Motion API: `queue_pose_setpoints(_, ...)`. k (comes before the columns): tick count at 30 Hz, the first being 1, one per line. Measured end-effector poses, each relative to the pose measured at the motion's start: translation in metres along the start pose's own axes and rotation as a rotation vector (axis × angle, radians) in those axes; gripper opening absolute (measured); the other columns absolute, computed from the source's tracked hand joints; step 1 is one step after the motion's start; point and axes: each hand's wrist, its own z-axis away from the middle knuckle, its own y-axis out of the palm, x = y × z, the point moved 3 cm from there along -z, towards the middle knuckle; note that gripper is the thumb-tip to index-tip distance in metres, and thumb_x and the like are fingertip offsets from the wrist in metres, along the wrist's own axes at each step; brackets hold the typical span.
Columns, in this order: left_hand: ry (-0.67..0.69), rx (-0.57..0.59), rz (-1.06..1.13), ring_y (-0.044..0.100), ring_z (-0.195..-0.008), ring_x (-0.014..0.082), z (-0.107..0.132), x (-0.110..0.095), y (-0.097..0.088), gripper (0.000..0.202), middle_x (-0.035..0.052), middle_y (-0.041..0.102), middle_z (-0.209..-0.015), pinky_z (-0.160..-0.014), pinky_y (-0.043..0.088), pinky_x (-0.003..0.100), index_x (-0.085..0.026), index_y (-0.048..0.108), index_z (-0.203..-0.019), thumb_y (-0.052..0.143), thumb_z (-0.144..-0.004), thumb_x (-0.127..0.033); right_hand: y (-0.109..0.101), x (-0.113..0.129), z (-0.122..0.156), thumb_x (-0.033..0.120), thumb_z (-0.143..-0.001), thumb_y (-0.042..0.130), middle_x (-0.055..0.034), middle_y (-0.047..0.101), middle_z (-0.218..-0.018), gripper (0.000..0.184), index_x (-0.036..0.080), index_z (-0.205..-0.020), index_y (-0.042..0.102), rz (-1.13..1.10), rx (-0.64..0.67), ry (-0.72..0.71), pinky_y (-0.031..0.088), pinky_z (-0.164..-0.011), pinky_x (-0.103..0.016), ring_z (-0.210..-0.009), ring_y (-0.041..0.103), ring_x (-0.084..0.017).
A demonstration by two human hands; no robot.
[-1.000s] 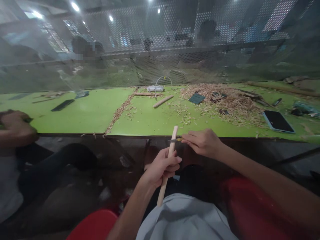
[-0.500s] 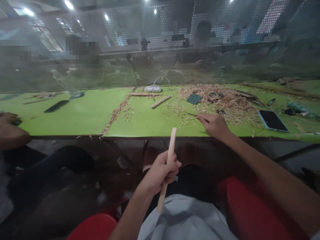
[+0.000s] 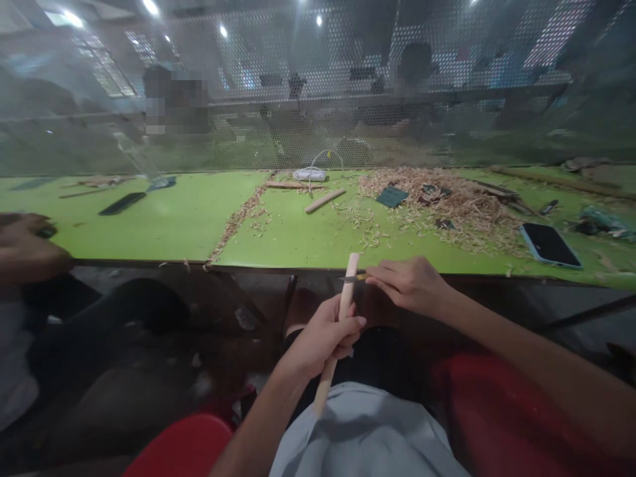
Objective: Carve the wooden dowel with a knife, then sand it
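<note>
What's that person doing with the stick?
A person sits at a green table and grips a pale wooden stick upright in the left hand. The right hand holds a small knife with its blade against the stick near the top. Wood shavings lie piled on the table beyond, with a phone to the right and another short stick farther back. At the left edge is another person's hand.

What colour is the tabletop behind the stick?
Bright lime green tabletop, strewn with pale wood shavings; the head view shows it.
</note>
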Motion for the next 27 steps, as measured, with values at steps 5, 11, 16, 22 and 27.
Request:
queue_pose_setpoints(5, 0.024, -0.021, -0.007, 0.019, -0.043, 0.0009, 0.0, 0.001, 0.001, 0.041, -0.0148, 0.031, -0.057, -0.038, 0.012, 0.015, -0.024, 0.037, -0.082, 0.078, -0.077, -0.027, -0.006, 0.014, 0.002, 0.037, -0.113, 0.037, -0.0049, 0.071, -0.076, 0.046, 0.019, -0.103, 0.078, -0.043, 0.044, -0.022, 0.026, -0.055, -0.032, -0.064, 0.059, -0.014)
queue_pose_setpoints(11, 0.016, -0.013, -0.035, 0.021, -0.043, 0.001, 0.0, -0.002, 0.001, 0.038, -0.0143, 0.032, -0.058, -0.038, 0.012, 0.015, -0.024, 0.036, -0.081, 0.074, -0.076, -0.022, -0.002, 0.006, 0.003, 0.035, -0.112, 0.042, -0.0044, 0.073, -0.082, 0.038, 0.021, -0.105, 0.076, -0.06, -0.034, -0.039, 0.026, -0.056, -0.032, -0.065, 0.06, -0.014)
queue_pose_setpoints(16, 0.023, -0.029, -0.072, 0.021, -0.043, 0.001, -0.003, -0.004, -0.003, 0.036, -0.0142, 0.031, -0.058, -0.037, 0.012, 0.015, -0.024, 0.037, -0.082, 0.073, -0.076, -0.022, 0.003, 0.0, -0.001, 0.036, -0.112, 0.04, -0.0045, 0.07, -0.076, 0.042, 0.02, -0.099, 0.076, -0.003, 0.006, -0.039, 0.024, -0.055, -0.034, -0.063, 0.058, -0.014)
queue_pose_setpoints(22, 0.013, -0.033, -0.086, 0.022, -0.043, 0.0009, -0.004, -0.003, -0.007, 0.036, -0.0135, 0.031, -0.06, -0.037, 0.012, 0.015, -0.023, 0.039, -0.082, 0.074, -0.075, -0.024, 0.006, -0.012, -0.003, 0.04, -0.111, 0.036, -0.0063, 0.073, -0.082, 0.046, 0.026, -0.098, 0.078, -0.034, 0.1, 0.059, 0.027, -0.057, -0.035, -0.067, 0.06, -0.017)
queue_pose_setpoints(27, 0.02, -0.054, -0.097, 0.023, -0.044, 0.0001, -0.009, -0.002, -0.013, 0.036, -0.012, 0.037, -0.065, -0.038, 0.013, 0.014, -0.023, 0.04, -0.082, 0.074, -0.074, -0.025, 0.012, -0.019, -0.007, 0.041, -0.109, 0.042, -0.0071, 0.074, -0.085, 0.04, 0.027, -0.1, 0.079, -0.08, 0.126, 0.119, 0.028, -0.057, -0.033, -0.07, 0.061, -0.018)
